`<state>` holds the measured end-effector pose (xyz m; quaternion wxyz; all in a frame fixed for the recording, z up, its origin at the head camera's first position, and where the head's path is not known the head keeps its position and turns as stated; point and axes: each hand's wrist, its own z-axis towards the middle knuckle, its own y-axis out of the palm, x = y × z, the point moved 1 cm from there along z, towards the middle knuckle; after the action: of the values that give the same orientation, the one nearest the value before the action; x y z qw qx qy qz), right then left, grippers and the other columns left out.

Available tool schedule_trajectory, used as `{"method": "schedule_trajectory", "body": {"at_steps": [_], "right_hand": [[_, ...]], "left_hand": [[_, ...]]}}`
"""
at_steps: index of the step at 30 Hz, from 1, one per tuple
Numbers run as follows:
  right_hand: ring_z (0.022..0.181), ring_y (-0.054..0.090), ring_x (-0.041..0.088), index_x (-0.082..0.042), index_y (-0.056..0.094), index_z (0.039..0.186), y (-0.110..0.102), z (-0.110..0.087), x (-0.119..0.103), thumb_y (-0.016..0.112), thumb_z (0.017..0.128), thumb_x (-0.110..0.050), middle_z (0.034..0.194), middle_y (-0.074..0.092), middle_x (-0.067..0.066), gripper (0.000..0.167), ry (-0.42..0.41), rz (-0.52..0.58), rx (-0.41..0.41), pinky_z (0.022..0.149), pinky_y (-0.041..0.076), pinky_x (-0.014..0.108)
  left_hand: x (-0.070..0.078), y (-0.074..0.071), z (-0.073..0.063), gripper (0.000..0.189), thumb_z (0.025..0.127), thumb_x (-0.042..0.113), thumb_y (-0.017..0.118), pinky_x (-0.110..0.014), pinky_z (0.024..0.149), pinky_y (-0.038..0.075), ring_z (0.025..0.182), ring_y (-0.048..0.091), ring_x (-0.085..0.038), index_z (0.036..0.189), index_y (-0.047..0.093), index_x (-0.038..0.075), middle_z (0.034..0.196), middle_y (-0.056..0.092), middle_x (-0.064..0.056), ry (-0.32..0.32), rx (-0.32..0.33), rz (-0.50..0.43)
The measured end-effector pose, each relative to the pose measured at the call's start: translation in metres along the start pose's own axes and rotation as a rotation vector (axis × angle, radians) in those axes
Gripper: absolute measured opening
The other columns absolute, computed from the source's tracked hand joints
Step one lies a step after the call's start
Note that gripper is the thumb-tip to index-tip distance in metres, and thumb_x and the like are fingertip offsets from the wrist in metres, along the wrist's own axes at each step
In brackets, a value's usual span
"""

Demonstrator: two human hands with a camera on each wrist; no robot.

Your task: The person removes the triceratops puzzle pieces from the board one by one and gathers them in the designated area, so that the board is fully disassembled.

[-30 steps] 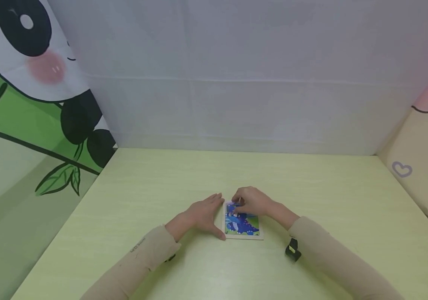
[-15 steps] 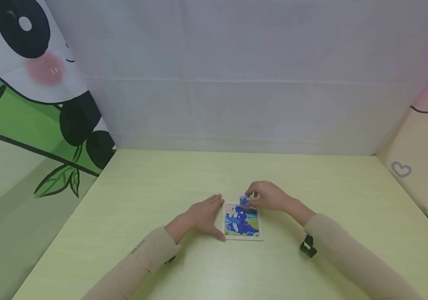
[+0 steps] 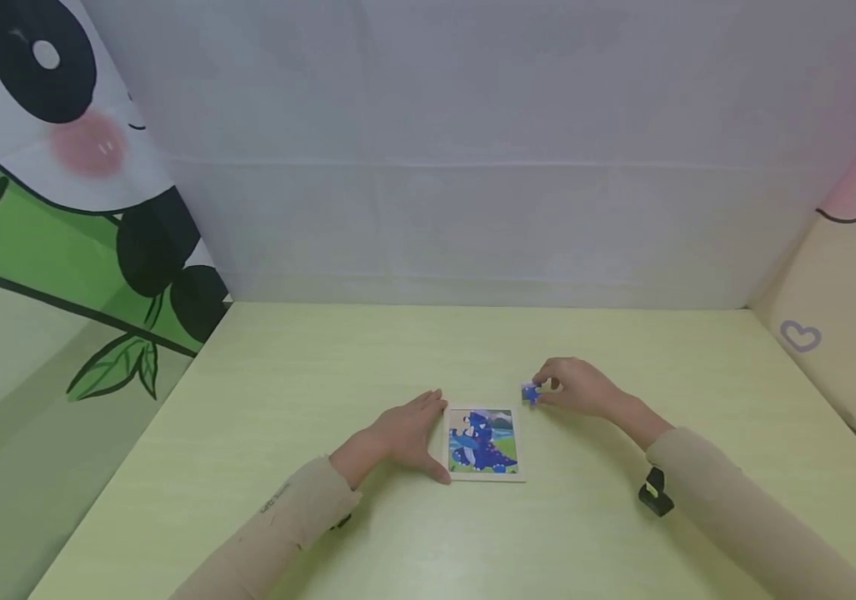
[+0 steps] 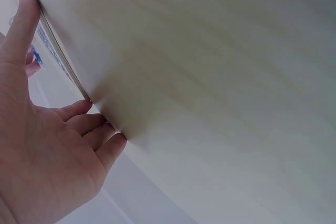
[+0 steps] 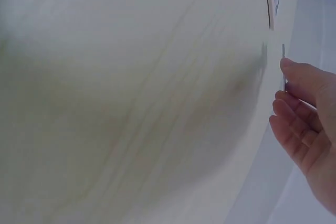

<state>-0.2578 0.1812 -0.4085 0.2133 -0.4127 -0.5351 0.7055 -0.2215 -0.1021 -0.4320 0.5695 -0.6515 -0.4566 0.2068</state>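
Note:
A jigsaw puzzle (image 3: 483,446) with a blue dinosaur picture lies in a pale frame on the table. My left hand (image 3: 407,435) is spread along the frame's left side, thumb by the near corner and fingertips by the far one. The left wrist view shows the thumb (image 4: 23,22) and forefinger right at the frame's edge (image 4: 65,61). Beyond the frame's far right corner, my right hand (image 3: 576,387) pinches a small blue puzzle piece (image 3: 530,393) between thumb and fingers. Seen edge-on in the right wrist view, the piece is held above the table. A pale gap shows at the picture's upper left.
The pale yellow table (image 3: 307,350) extends on all sides of the puzzle. A white back wall (image 3: 428,225) rises behind it, with a panda-printed panel (image 3: 150,242) at left and a beige panel (image 3: 848,333) at right.
My right hand has lifted the puzzle piece from the picture's upper part and carried it right, past the frame. My left hand stays at the frame's left side.

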Motion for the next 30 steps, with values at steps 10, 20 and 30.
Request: {"method": "schedule_trajectory", "body": {"at_steps": [10,20,30], "right_hand": [[0.071,0.057,0.015,0.003,0.068,0.096,0.008,-0.009,0.025,0.070,0.077,-0.008,0.088,0.065,0.008,0.022,0.060,0.049,-0.002,0.063,0.051,0.026],[0.073,0.058,0.015,0.005,0.067,0.095,0.010,-0.013,0.033,0.071,0.075,-0.005,0.085,0.063,0.007,0.022,0.075,0.129,0.019,0.065,0.052,0.025],[0.080,0.056,0.018,0.001,0.068,0.095,0.013,-0.015,0.044,0.072,0.074,-0.008,0.087,0.062,0.004,0.023,0.142,0.254,0.015,0.070,0.051,0.031]], "left_hand": [[0.003,-0.003,-0.003,0.115,0.057,0.065,0.072,-0.041,0.109,0.023,0.137,0.015,-0.026,0.142,0.024,0.004,0.150,0.016,-0.013,0.004,-0.003,-0.012],[0.002,-0.004,-0.003,0.115,0.058,0.064,0.072,-0.041,0.110,0.023,0.137,0.015,-0.026,0.142,0.024,0.004,0.150,0.016,-0.013,0.009,-0.008,-0.013],[0.002,-0.005,-0.004,0.113,0.058,0.061,0.074,-0.041,0.110,0.023,0.138,0.014,-0.026,0.143,0.024,0.005,0.150,0.016,-0.012,0.004,-0.007,-0.059]]}}
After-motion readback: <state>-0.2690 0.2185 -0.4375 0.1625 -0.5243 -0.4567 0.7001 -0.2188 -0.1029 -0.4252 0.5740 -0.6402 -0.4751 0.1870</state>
